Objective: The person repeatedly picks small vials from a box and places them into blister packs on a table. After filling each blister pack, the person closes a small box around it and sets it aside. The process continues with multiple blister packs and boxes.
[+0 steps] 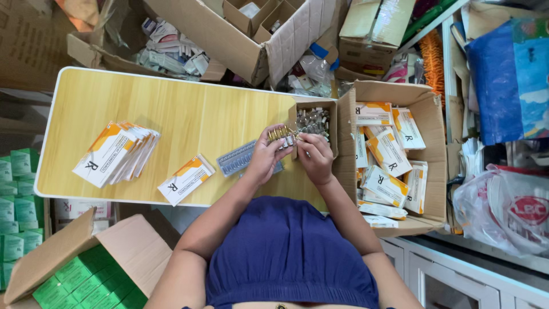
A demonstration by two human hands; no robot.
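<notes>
Blue cloth over the person's torso [286, 252] fills the bottom of the head view, and both forearms run up from it to the wooden tabletop [189, 109].

Going left to right: a fanned stack of flat white-and-orange cartons [117, 151] lies at the table's left, and a single carton [186, 179] of the same kind lies nearer the middle, well apart from the hands. Next comes a grey plastic tray [237, 158], lying aslant with its long axis rising to the right; its right end disappears under the left hand [264, 160].

That hand is closed around a short row of small amber ampoules [280, 134], held at its fingertips with the row running roughly left to right. The right hand [315, 157] sits just beside it, fingers curled and pinching at the right end of the same row, so both hands meet on the ampoules. The tray lies down and left of the grip, nearer the left hand.

Just above the right hand, a small open box of loose ampoules [313, 120] stands touching a large cardboard box [429, 160] of filled cartons.
</notes>
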